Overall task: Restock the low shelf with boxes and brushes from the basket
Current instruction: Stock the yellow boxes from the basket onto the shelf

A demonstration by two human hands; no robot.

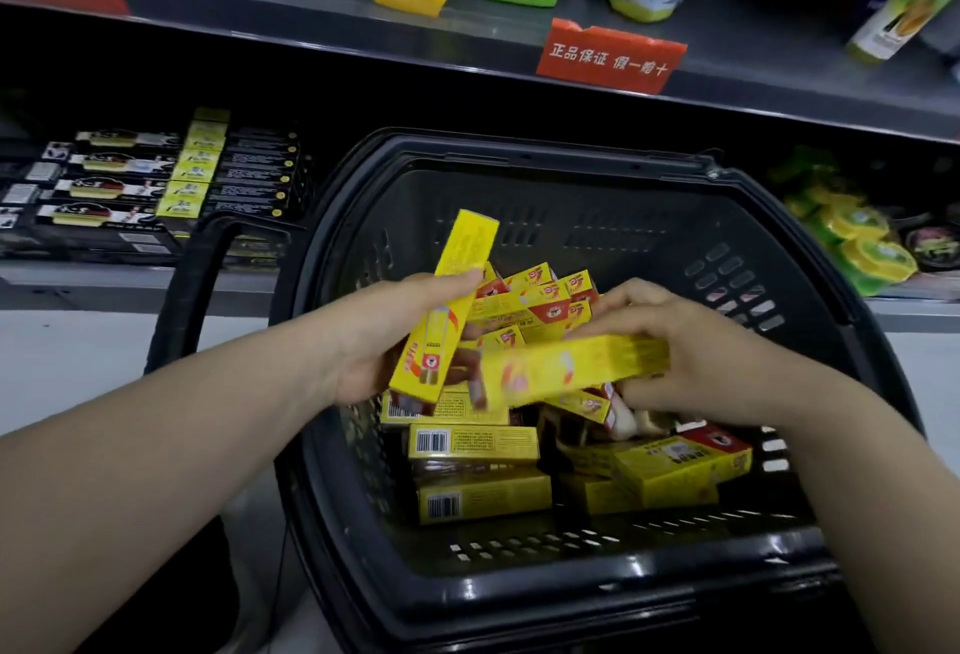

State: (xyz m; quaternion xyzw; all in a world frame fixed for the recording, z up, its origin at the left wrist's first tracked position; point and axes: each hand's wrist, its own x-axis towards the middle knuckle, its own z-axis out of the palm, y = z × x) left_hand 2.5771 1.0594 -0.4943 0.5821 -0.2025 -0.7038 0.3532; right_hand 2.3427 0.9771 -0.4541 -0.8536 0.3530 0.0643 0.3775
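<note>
A black plastic basket (519, 596) stands in front of me, holding several yellow boxes (483, 495). My left hand (379, 341) grips one long yellow box (457, 289) upright over the basket. My right hand (691, 346) holds a second long yellow box (571, 367) lying crosswise, blurred. Under it something brown and white (631, 422) shows among the boxes; I cannot tell whether it is a brush. The low shelf (104, 284) at the left carries black and yellow boxes (208, 175) in rows.
An upper shelf (363, 24) with bottles and pouches and a red label (610, 55) hangs over the basket. Green and yellow round packs (857, 248) lie on the low shelf at the right. The basket's handle (187, 289) sticks out to the left.
</note>
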